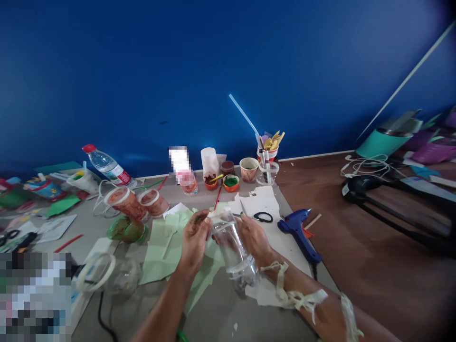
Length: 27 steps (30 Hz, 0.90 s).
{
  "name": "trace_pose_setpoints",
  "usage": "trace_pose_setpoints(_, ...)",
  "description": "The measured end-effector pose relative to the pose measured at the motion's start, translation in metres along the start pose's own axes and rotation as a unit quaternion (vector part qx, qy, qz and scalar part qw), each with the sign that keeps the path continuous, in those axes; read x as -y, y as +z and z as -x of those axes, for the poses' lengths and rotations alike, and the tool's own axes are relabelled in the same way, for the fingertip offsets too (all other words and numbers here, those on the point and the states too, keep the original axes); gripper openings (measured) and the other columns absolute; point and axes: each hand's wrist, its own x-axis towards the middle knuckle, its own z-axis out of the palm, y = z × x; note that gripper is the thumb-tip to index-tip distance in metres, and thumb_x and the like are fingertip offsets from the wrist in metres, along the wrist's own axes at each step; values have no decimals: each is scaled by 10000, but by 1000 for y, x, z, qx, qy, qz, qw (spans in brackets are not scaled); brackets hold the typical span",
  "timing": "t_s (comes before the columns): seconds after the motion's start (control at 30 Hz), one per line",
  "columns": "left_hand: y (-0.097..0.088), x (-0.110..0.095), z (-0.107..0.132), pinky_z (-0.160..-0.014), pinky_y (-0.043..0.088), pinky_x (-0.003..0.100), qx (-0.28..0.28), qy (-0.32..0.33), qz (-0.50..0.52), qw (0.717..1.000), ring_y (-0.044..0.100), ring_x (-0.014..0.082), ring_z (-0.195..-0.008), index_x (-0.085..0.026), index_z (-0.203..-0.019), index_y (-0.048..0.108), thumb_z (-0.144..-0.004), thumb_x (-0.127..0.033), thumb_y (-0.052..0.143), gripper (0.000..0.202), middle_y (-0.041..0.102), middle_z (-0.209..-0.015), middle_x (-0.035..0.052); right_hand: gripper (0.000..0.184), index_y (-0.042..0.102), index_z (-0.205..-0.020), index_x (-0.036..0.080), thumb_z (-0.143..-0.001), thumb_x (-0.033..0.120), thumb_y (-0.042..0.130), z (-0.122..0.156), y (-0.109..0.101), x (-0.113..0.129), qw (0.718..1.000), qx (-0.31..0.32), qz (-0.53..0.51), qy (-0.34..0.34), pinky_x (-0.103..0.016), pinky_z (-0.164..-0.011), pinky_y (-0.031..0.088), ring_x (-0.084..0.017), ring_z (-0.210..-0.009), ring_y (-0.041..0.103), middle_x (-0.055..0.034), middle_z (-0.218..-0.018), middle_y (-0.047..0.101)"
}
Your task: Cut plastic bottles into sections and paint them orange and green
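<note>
A clear plastic bottle piece (233,247) with a cut top is held up over the grey mat, between both of my hands. My left hand (194,240) pinches its upper rim, where a strip of white tape sits. My right hand (254,237) wraps round the bottle's side. Strips of pale tape hang off my right wrist and forearm (295,297). Light green paper sheets (164,247) lie under my hands.
A blue glue gun (299,230) and black-handled scissors (262,217) lie to the right on white card. Small paint cups (231,182), a cup of tools (268,151), a water bottle (109,166) and cut brown-painted bottle halves (126,202) stand behind. Another clear bottle piece (107,278) lies at left.
</note>
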Motion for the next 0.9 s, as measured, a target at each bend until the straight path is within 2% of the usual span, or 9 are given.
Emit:
trace_pose_setpoints(0.1, -3, -3, -5, -734, 491, 263, -71, 45, -39, 996, 623, 152, -770, -196, -863, 651, -681, -429, 760, 315, 679, -819, 14, 482, 608, -1077, 197, -728, 519, 690, 1, -5, 1, 994, -51, 64, -74, -397, -870, 476, -247, -930, 643, -74, -1004, 679)
trace_pose_setpoints(0.17, -4, -6, -6, -757, 481, 265, -107, 63, -74, 990, 614, 153, -782, -203, -837, 660, -682, -426, 754, 288, 669, -819, 10, 518, 578, -1141, 220, -730, 499, 723, 3, -8, 2, 985, -76, 128, -88, -371, -875, 464, -212, -898, 640, -49, -1025, 647)
trace_pose_setpoints(0.23, -4, -9, -6, -763, 474, 274, -116, 71, -106, 985, 607, 159, -780, -208, -816, 667, -700, -420, 733, 251, 667, -814, 12, 576, 538, -1200, 227, -722, 468, 750, 5, -9, 2, 975, -74, 195, -81, -359, -852, 463, -196, -880, 628, -43, -1035, 614)
trace_pose_setpoints(0.37, -5, -11, -4, -762, 457, 295, -95, 87, -160, 979, 609, 187, -787, -205, -797, 679, -735, -414, 685, 218, 678, -797, 25, 692, 455, -1264, 220, -685, 385, 795, 7, -4, -1, 958, -74, 273, -44, -334, -758, 472, -182, -851, 608, -46, -1041, 573)
trace_pose_setpoints(0.57, -7, -12, -3, -710, 441, 288, -99, 106, -232, 962, 583, 188, -729, -193, -754, 681, -788, -441, 611, 260, 645, -720, 23, 663, 450, -1216, 195, -668, 326, 800, 8, 1, 1, 976, -61, 209, 16, -306, -655, 470, -155, -659, 632, 1, -849, 633)
trace_pose_setpoints(0.7, -10, -13, -4, -679, 429, 280, -90, 106, -255, 957, 569, 179, -697, -187, -740, 680, -836, -465, 549, 321, 620, -693, 20, 571, 512, -1159, 175, -673, 290, 789, 7, 0, 2, 984, -60, 163, 39, -298, -645, 482, -162, -646, 652, -8, -821, 682)
trace_pose_setpoints(0.77, -11, -11, -6, -690, 430, 274, -108, 107, -227, 962, 572, 173, -717, -189, -786, 689, -852, -474, 533, 332, 629, -722, 22, 509, 557, -1129, 166, -684, 281, 775, 7, -1, 0, 989, -54, 136, 35, -291, -652, 486, -163, -662, 655, -18, -819, 698)
trace_pose_setpoints(0.9, -13, -5, -12, -696, 429, 250, -166, 126, -101, 973, 544, 131, -700, -205, -926, 668, -841, -448, 564, 277, 620, -811, 3, 434, 612, -1080, 146, -693, 277, 758, 5, 1, 1, 995, -20, 94, 15, -302, -676, 505, -188, -710, 674, -56, -854, 721)
